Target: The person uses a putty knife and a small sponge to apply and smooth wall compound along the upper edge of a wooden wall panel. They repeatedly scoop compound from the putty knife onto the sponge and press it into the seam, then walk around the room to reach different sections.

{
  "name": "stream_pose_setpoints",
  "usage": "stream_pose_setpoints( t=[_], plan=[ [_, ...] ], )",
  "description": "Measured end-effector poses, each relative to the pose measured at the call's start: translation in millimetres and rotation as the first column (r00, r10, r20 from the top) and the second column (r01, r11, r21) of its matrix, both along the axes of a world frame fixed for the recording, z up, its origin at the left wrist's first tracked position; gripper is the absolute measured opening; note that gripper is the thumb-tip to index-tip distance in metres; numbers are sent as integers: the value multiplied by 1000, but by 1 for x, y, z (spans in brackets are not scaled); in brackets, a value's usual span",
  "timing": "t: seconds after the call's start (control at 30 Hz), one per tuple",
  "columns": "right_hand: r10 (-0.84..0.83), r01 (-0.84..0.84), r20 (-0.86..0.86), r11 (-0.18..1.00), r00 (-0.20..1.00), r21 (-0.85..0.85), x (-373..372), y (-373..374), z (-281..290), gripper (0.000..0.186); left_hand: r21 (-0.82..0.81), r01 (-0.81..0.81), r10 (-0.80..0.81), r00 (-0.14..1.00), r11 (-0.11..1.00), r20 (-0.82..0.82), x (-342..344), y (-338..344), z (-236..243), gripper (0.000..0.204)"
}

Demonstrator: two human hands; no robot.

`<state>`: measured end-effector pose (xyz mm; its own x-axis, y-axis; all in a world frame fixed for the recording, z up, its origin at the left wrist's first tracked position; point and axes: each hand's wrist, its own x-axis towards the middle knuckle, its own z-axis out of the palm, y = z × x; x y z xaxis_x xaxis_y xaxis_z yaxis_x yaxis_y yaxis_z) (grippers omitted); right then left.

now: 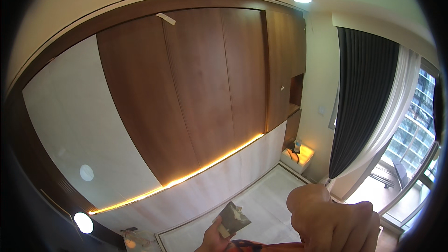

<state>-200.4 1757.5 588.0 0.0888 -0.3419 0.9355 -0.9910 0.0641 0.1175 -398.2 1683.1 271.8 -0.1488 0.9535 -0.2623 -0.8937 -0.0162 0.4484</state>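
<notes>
My left hand (214, 239) comes in at the bottom centre, its thumb and fingers closed on a flat, square grey scraper plate (236, 217). A cream-coloured smear of paste lies on the plate's face, and a pale beige edge shows by my thumb. My right hand (333, 219) is larger and nearer, at the lower right, with the fingers curled into a fist. Whatever it may grip is hidden behind the fingers. The two hands are apart, and neither touches the wall.
Brown wood panels (200, 79) and a white panel (74, 112) cover the wall ahead, above a glowing light strip (172, 183). A pale strip (165, 18) sticks near the top. A lit nightstand (301, 156) stands in the corner. Dark curtains (364, 93) hang beside the window at right.
</notes>
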Motion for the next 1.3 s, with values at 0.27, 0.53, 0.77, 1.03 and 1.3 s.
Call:
stream_pose_setpoints(
  t=[0.27, 0.53, 0.77, 1.03, 1.3],
  plan=[
    [-148, 150, -54, 988, 987, 26, 69, 35, -9, 35, -27, 83, -86, 988, 996, -131, 56, 42, -42, 32],
    [-242, 246, -121, 969, 963, 16, 115, 36, -9, 27, -247, 188, -216, 972, 950, -93, 104, 65, -2, 38],
    [-379, 359, -179, 924, 908, -135, 148, 50, -10, 20, -282, 240, -281, 953, 929, -114, 113, 72, 6, 36],
    [-623, 844, 734, -213, 270, -492, 166, 214, -219, 12, -75, 253, -254, 967, 965, -3, 99, 64, -50, 32],
    [211, 425, 370, 434, -905, 794, 236, 141, -724, 34, 23, 209, -206, 974, 978, -96, 111, 62, -114, 32]
  ],
)
